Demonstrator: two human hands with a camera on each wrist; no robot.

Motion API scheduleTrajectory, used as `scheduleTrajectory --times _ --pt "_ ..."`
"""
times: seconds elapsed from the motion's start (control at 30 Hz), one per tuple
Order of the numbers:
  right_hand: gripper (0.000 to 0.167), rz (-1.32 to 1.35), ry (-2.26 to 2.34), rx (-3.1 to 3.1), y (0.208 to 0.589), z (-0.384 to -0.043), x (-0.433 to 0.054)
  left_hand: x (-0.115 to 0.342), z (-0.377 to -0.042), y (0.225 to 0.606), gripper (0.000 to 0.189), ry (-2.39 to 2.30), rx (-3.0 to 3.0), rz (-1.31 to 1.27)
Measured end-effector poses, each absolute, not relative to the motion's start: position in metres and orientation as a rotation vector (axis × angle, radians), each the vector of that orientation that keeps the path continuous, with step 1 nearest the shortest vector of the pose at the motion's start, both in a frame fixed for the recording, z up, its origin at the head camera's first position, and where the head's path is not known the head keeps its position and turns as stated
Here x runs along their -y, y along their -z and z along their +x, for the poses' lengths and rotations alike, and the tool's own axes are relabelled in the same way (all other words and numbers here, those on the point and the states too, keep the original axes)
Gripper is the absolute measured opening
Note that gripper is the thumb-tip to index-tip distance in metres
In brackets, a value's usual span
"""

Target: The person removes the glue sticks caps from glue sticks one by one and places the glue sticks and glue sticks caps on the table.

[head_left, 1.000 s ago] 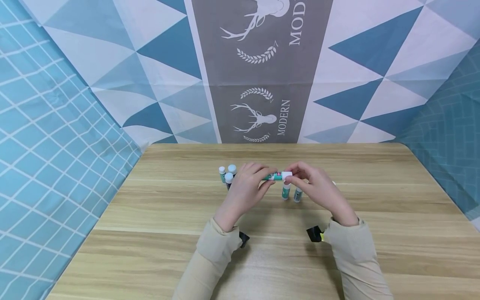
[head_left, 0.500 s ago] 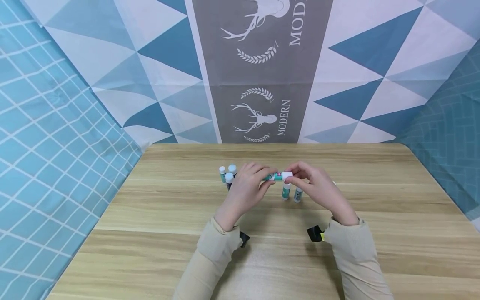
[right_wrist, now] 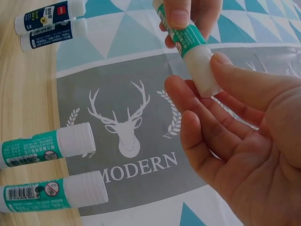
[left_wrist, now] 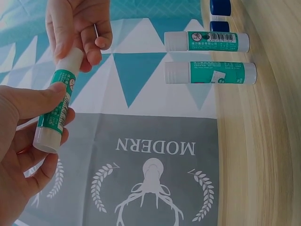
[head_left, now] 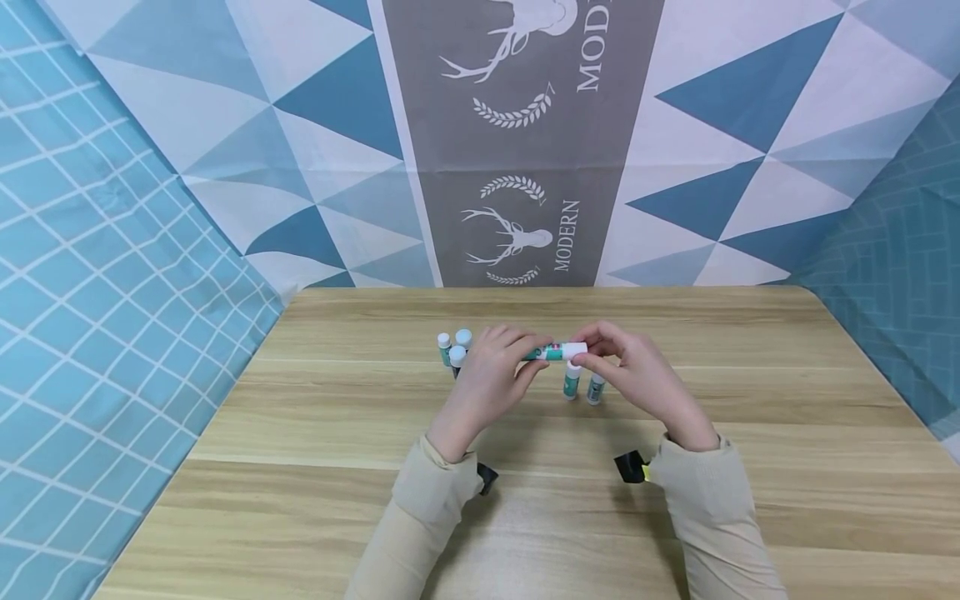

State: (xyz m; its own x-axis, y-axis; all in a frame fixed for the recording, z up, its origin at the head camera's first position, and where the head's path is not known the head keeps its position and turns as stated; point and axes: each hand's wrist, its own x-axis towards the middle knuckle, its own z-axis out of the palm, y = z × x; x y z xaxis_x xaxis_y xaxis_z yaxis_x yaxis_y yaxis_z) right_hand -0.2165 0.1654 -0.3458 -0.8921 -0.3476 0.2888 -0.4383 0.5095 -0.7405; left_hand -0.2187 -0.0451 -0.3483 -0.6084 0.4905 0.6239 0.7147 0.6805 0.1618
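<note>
A green glue stick (head_left: 551,352) with a white cap lies level between my hands, raised over the wooden table. My left hand (head_left: 491,375) grips its green body, thumb along the label in the left wrist view. At the other end, my right hand (head_left: 637,375) pinches the white cap (right_wrist: 202,73) between thumb and fingers. Just below that hand stand two small upright sticks (head_left: 572,383), seen as green-labelled glue sticks (right_wrist: 56,192) in the right wrist view. Beside my left hand is a cluster of upright, white-capped sticks (head_left: 445,350), partly hidden by it.
Navy glue sticks (right_wrist: 51,35) stand near each other in the right wrist view. The wooden table (head_left: 300,433) ends at a patterned cloth backdrop (head_left: 517,142). A black piece (head_left: 630,467) sits at the right sleeve, another (head_left: 487,478) at the left.
Both hands stay nearly still. The white cap end of the held glue stick reaches slightly farther right, and a little more white shows.
</note>
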Motion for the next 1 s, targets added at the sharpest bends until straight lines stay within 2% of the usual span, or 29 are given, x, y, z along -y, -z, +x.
scheduleTrajectory --times 0.83,1.0 --pt "0.027 0.551 -1.244 2.684 0.345 -0.218 -0.184 0.053 -0.223 0.347 0.024 0.604 2.297 -0.863" --pt "0.029 0.517 -1.212 2.701 0.343 -0.217 -0.188 0.058 -0.226 0.346 0.029 0.625 2.299 -0.812"
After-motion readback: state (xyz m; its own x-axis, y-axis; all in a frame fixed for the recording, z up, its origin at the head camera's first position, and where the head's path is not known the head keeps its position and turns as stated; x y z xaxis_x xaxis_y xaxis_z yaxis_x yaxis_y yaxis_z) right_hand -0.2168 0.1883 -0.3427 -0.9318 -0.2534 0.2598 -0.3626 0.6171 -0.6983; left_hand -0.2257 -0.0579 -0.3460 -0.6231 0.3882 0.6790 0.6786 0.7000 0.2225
